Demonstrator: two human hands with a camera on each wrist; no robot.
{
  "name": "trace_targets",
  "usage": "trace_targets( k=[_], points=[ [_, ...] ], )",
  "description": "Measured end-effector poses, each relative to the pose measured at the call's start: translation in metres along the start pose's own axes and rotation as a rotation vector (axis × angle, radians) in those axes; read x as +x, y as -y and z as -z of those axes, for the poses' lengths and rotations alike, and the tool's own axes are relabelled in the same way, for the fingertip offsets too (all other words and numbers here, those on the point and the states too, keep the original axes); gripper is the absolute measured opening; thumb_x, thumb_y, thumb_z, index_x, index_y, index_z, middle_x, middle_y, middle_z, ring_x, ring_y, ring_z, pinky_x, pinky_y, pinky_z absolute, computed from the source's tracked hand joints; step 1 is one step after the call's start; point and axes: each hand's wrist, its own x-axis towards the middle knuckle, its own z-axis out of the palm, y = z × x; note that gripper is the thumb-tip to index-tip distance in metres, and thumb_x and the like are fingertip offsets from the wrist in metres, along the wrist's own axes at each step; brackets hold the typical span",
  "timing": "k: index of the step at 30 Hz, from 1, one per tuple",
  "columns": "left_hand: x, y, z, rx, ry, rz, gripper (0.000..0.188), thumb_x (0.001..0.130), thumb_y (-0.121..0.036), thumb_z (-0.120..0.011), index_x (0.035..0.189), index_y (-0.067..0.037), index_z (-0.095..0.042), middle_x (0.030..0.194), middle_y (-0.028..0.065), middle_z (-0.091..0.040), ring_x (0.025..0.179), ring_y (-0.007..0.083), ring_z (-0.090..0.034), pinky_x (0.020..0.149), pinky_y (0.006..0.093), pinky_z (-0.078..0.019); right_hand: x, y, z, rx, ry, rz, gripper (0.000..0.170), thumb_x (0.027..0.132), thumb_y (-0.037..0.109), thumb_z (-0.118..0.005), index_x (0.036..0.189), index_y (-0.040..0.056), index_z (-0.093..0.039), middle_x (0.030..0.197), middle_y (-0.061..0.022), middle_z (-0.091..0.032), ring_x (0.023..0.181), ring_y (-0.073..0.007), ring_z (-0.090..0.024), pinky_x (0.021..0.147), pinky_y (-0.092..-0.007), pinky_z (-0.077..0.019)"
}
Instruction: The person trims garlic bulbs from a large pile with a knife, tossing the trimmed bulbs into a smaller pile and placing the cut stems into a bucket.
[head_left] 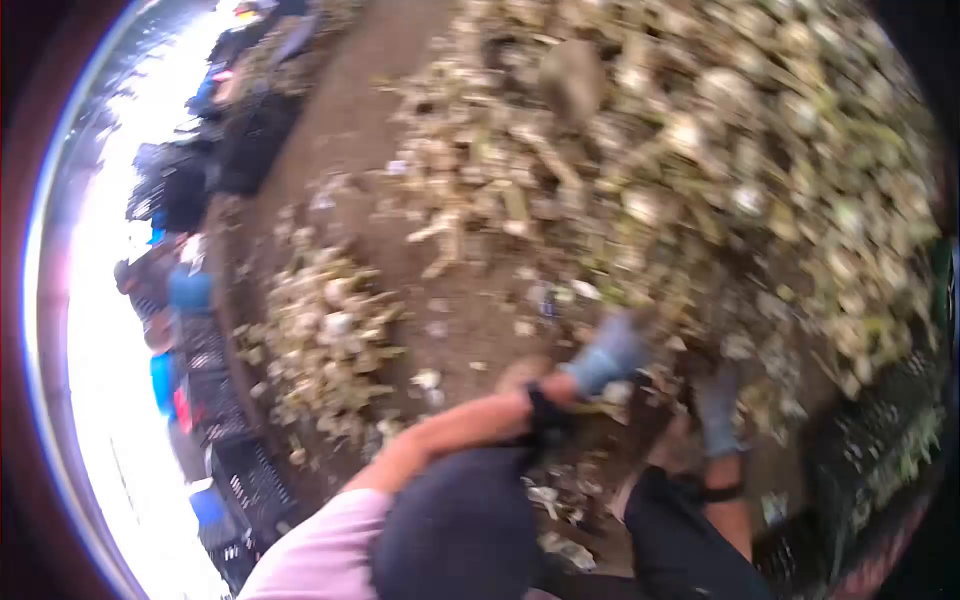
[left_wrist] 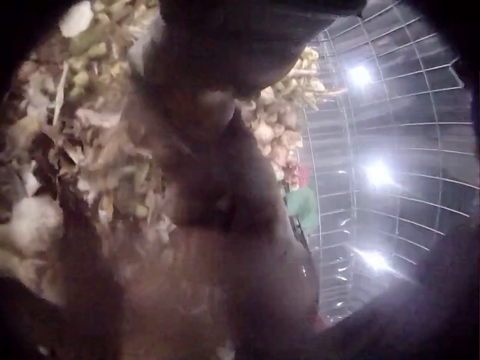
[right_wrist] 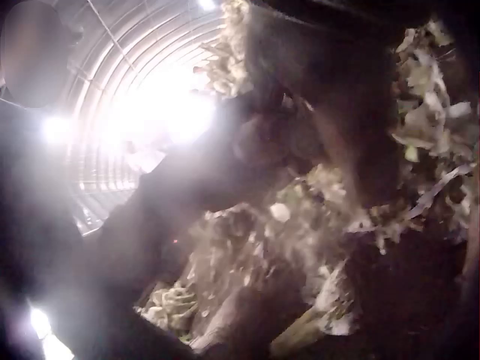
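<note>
My left hand (head_left: 608, 355), in a grey-blue glove, reaches down into dry garlic leaves and husks (head_left: 680, 345) at the near edge of a big heap of garlic (head_left: 690, 140). Close by on the right, my gloved right hand (head_left: 718, 405) is low over the same litter, its fingers blurred. I cannot tell whether either hand grips anything. In the left wrist view, loose husks (left_wrist: 112, 161) and a pale garlic bulb (left_wrist: 34, 225) lie beside the dark, blurred hand. Husks and stalks (right_wrist: 322, 210) show below the shadowed hand in the right wrist view.
A smaller garlic heap (head_left: 335, 320) lies on the brown ground (head_left: 440, 335) to the left. Black crates (head_left: 250, 480) line the left side. Another black crate (head_left: 870, 440) with greenery stands at the right. Black-clad knees (head_left: 455, 520) are close in front; a ribbed roof (left_wrist: 405, 112) arches overhead.
</note>
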Motion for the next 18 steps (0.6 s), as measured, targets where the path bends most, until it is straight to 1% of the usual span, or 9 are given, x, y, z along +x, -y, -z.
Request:
trace_targets(
  k=[1, 2, 3, 9, 13, 14, 16, 17, 18],
  points=[
    [0.000, -0.006, 0.005, -0.624, -0.070, 0.373, 0.041, 0.089, -0.011, -0.053, 0.125, 0.005, -0.045, 0.123, 0.0155, -0.053, 0.107, 0.0198, -0.055, 0.090, 0.0309, -0.0458, 0.001, 0.010, 0.022, 0.070, -0.020, -0.052, 0.022, 0.077, 0.014, -0.060, 0.096, 0.0031, -0.064, 0.074, -0.0135, -0.061, 0.057, -0.0245, -0.051, 0.053, -0.0355, -0.0439],
    [-0.006, -0.036, 0.019, 0.130, -0.026, 0.060, 0.037, 0.090, -0.015, -0.054, 0.121, 0.006, -0.050, 0.114, 0.0156, -0.059, 0.099, 0.0170, -0.057, 0.083, 0.0296, -0.0476, 0.001, 0.031, 0.044, 0.151, -0.042, -0.101, 0.023, 0.076, 0.013, -0.062, 0.095, 0.0021, -0.064, 0.071, -0.0149, -0.060, 0.055, -0.0244, -0.050, 0.053, -0.0357, -0.0431],
    [-0.001, -0.028, 0.014, -0.262, -0.041, 0.173, 0.039, 0.089, -0.020, -0.058, 0.117, 0.006, -0.053, 0.107, 0.0147, -0.063, 0.094, 0.0157, -0.058, 0.083, 0.0282, -0.0465, 0.002, 0.046, 0.060, 0.175, 0.023, -0.083, 0.024, 0.076, 0.018, -0.062, 0.093, 0.0010, -0.063, 0.071, -0.0164, -0.060, 0.060, -0.0301, -0.054, 0.056, -0.0382, -0.0437],
    [0.003, -0.046, -0.001, 0.482, -0.097, -0.271, 0.013, 0.078, -0.015, -0.066, 0.084, -0.003, -0.065, 0.080, 0.0136, -0.062, 0.070, 0.0244, -0.061, 0.061, 0.0341, -0.0462, 0.023, 0.081, 0.066, -0.199, 0.132, 0.152, 0.032, 0.074, 0.028, -0.065, 0.093, 0.0022, -0.063, 0.066, -0.0189, -0.058, 0.063, -0.0357, -0.060, 0.057, -0.0430, -0.0471],
    [0.002, -0.022, 0.032, 0.474, -0.540, -0.565, 0.015, 0.071, 0.003, -0.065, 0.085, -0.003, -0.063, 0.076, 0.0110, -0.059, 0.071, 0.0237, -0.058, 0.061, 0.0357, -0.0466, -0.012, 0.010, 0.068, -0.134, 0.317, -0.143, 0.043, 0.073, 0.038, -0.066, 0.093, 0.0000, -0.063, 0.075, -0.0234, -0.061, 0.076, -0.0371, -0.062, 0.066, -0.0450, -0.0485],
    [-0.012, -0.024, 0.058, 0.562, -0.507, -0.203, 0.016, 0.072, 0.003, -0.062, 0.087, -0.004, -0.063, 0.079, 0.0096, -0.060, 0.074, 0.0223, -0.059, 0.067, 0.0321, -0.0482, -0.024, -0.002, 0.075, -0.128, 0.221, -0.160, 0.046, 0.075, 0.041, -0.066, 0.093, -0.0006, -0.062, 0.078, -0.0241, -0.061, 0.079, -0.0385, -0.061, 0.068, -0.0448, -0.0477],
    [-0.012, -0.009, 0.117, 0.439, -0.774, -0.202, 0.019, 0.078, 0.002, -0.055, 0.093, -0.004, -0.063, 0.088, 0.0065, -0.063, 0.080, 0.0214, -0.060, 0.073, 0.0296, -0.0506, -0.032, -0.024, 0.105, -0.149, 0.062, -0.361, 0.047, 0.075, 0.042, -0.065, 0.094, -0.0007, -0.061, 0.077, -0.0224, -0.062, 0.077, -0.0378, -0.061, 0.068, -0.0440, -0.0474],
    [-0.039, 0.018, 0.174, 1.026, -0.828, 0.112, 0.025, 0.078, 0.002, -0.056, 0.101, -0.004, -0.062, 0.104, 0.0096, -0.062, 0.095, 0.0217, -0.059, 0.083, 0.0282, -0.0498, -0.034, -0.032, 0.118, -0.119, -0.052, -0.503, 0.048, 0.076, 0.043, -0.065, 0.095, -0.0007, -0.059, 0.077, -0.0207, -0.062, 0.075, -0.0370, -0.061, 0.069, -0.0432, -0.0470],
    [-0.074, 0.096, 0.276, 1.725, -0.791, -0.170, 0.030, 0.077, -0.005, -0.062, 0.107, -0.006, -0.060, 0.113, 0.0110, -0.060, 0.102, 0.0236, -0.058, 0.088, 0.0306, -0.0487, -0.029, -0.020, 0.141, -0.234, -0.268, -0.524, 0.042, 0.077, 0.037, -0.066, 0.094, -0.0006, -0.058, 0.072, -0.0164, -0.062, 0.069, -0.0319, -0.059, 0.068, -0.0391, -0.0468]
  ],
)
